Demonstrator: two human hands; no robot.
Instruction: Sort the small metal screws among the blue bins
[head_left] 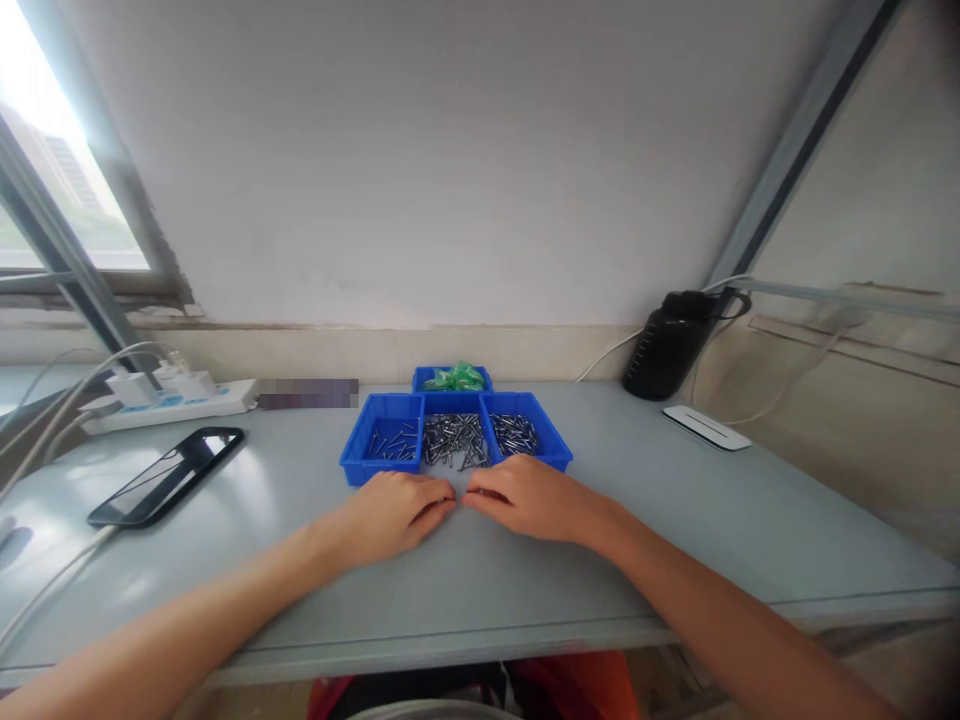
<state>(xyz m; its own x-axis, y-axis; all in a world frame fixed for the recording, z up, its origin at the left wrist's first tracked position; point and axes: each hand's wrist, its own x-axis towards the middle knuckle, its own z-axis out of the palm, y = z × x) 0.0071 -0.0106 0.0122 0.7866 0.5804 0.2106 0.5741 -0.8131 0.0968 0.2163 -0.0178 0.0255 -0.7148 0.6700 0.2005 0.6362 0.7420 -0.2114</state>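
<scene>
At the bottom edge of the frame, dark and red-orange shapes (589, 685) below the front edge of a pale gray table (420, 610). Entering from the lower left and lower right corners, two bare forearms (225, 590), angled toward the center. Just below center, left hand (394, 510) and right hand (529, 497), both palm down, fingers curled and thumbs drawn in toward the forefingers, tips nearly meeting, a narrow gap between; any small piece in either pinch impossible to tell. Immediately beyond the fingertips, at center, a heap of metal screws (454, 438), partly spread toward the hands. To the left of the heap, left bin (381, 470), blue, a sparse scatter of screws on its floor; to the right, right bin (556, 452), also blue, more densely filled, its front partly behind the right hand. At left of frame, a black phone (169, 478), cable at its lower end. Behind the heap, rear bin (418, 379), blue, holding crumpled green plastic (459, 378). At far left, a white power strip (225, 400) with plugs; at right, a flat white pad (706, 428) and a black bottle (664, 350). Farthest back, a pale wall (450, 180) and, upper left, a bright window (82, 170).
</scene>
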